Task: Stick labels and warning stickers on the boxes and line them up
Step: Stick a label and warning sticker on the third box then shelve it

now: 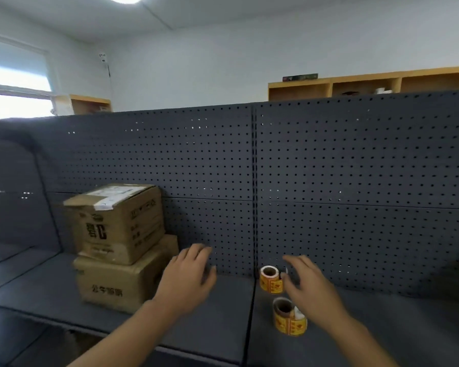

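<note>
nearest me, a yellow-and-red roll of warning stickers stands on the dark grey metal shelf, a second matching roll just behind. the right hand hovers over them, fingers spread, gripping nothing. the left hand is open too, beside the lower brown cardboard box. the upper taped box sits skewed; i'd guess a nudge could topple it. behind stands grey pegboard.

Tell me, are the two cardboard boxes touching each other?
Touching. The head view shows the upper box resting directly on the lower box, no gap between them.
</note>
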Available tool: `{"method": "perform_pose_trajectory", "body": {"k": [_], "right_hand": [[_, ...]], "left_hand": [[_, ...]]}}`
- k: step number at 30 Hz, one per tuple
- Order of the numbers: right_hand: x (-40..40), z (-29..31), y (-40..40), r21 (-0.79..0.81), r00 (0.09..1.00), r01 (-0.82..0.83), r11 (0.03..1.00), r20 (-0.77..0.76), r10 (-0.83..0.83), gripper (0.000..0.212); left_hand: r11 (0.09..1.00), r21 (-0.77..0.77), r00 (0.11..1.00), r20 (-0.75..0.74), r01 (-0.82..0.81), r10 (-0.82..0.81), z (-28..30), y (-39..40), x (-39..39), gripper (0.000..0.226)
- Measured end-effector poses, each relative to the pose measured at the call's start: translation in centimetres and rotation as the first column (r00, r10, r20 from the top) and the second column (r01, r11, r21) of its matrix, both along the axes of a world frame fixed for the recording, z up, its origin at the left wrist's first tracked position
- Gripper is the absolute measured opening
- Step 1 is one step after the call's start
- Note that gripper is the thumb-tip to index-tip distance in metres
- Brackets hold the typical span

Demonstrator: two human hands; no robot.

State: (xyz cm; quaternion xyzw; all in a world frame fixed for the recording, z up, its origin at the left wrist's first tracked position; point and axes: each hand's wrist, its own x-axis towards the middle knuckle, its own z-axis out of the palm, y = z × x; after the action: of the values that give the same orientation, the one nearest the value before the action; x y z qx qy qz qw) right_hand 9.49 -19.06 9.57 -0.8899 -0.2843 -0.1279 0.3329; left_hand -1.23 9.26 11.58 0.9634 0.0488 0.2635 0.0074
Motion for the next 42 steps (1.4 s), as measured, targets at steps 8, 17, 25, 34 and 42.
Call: {"method": "perform_pose_trajectory", "body": {"k": [8, 17, 25, 34, 42], "right_hand": [[-1.6, 1.3, 9.9, 0.024, 0.995, -0.096, 0.995, 0.033, 0.095, 0.041], [-2.7, 5.0, 24.3, 0.160, 0.976, -0.216, 0.963, -0.001, 0.219, 0.028], [-3.8, 8.0, 35.5, 0.273, 0.956, -0.260, 0.926, -0.060, 0.286, 0.028], [-3.1, 12.1, 44.5, 0.421, 0.945, -0.021, 0.907, -0.288, 0.156, 0.069], [-0.9, 10.8, 45.4, 0.385, 0.818, -0.143, 0.912, -0.473, 0.328, 0.110]], "left_hand": [[0.996, -0.016, 0.994, 0.058, -0.091, 0.092, 1.2, 9.4, -4.6, 0.047], [0.957, -0.215, 0.931, 0.265, -0.196, 0.251, 4.1, 20.3, -7.6, 0.034], [0.717, -0.603, 0.825, 0.166, -0.348, 0.540, 6.1, 29.7, -6.3, 0.062], [0.327, -0.945, 0.830, 0.170, -0.016, 0.531, 8.6, 34.6, -2.9, 0.072], [-0.105, -0.986, 0.941, 0.090, 0.130, 0.326, 6.2, 36.9, 0.3, 0.081]]}}
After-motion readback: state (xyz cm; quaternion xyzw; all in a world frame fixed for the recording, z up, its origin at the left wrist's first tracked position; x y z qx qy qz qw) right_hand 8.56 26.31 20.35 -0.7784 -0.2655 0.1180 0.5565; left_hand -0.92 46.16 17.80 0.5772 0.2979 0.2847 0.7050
